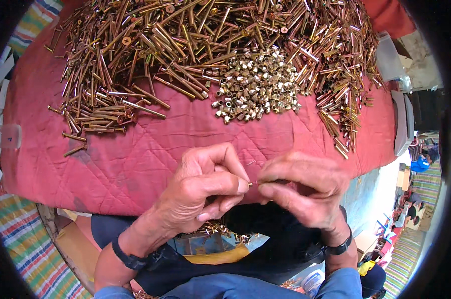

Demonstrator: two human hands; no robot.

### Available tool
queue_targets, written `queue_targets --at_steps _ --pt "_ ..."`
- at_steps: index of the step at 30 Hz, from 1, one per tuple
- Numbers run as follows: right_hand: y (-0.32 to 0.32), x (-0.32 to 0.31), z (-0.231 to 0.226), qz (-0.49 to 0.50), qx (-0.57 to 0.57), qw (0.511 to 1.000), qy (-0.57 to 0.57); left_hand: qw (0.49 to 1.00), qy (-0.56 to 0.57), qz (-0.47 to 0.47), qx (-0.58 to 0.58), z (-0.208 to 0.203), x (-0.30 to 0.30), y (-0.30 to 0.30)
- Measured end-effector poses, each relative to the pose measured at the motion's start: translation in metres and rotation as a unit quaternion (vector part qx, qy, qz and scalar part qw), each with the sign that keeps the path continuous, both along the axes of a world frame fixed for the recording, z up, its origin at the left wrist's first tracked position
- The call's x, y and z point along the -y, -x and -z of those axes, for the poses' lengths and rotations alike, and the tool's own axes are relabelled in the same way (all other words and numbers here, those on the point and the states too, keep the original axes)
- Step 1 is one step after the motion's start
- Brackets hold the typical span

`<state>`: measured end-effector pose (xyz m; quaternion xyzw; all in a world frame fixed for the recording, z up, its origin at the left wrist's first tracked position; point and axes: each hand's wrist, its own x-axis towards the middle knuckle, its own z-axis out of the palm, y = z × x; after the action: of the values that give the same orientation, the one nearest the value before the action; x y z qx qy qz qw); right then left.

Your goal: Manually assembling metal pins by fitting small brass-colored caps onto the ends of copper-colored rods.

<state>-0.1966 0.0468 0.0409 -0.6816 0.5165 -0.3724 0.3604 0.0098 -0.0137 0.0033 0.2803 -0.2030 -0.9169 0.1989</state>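
Observation:
My left hand [200, 184] is closed in a pinch above the near edge of the red padded cloth [135, 169]. From its fingertips pokes the end of a small brass-coloured metal piece [250, 184]; the rest is hidden by the fingers. Close beside it, my right hand [305, 187] is slightly blurred, with thumb and fingers pinched together; whatever they hold is too hidden to name. Beyond both hands lies a heap of short hollow metal cone nuts [255, 87], gold and silver. Long brass-coloured bolts [185, 35] with cross-slotted heads are piled behind it.
Loose bolts [103, 122] spread along the left, and slim metal pieces [342, 109] trail down the right. Clear plastic containers [10, 136] stand at the cloth's sides. Below, between my legs, more metal pieces [215, 230] lie. Striped sheeting [31, 244] covers the floor.

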Motion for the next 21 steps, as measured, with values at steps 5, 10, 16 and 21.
queue_targets --at_steps 5,10,16,21 --pt "-0.005 -0.007 0.005 -0.012 -0.013 1.0 0.022 1.0 0.008 0.01 0.011 0.002 -0.001 0.001" --pt "-0.003 -0.008 0.006 -0.036 -0.057 0.994 0.089 1.0 -0.001 0.024 0.011 -0.001 -0.001 0.001" --pt "-0.003 -0.008 0.011 -0.04 -0.065 0.991 0.112 1.0 -0.009 0.008 0.007 0.0 -0.003 0.002" --pt "-0.004 -0.01 0.014 -0.056 -0.09 0.987 0.121 1.0 0.003 -0.007 -0.013 0.002 -0.005 0.002"
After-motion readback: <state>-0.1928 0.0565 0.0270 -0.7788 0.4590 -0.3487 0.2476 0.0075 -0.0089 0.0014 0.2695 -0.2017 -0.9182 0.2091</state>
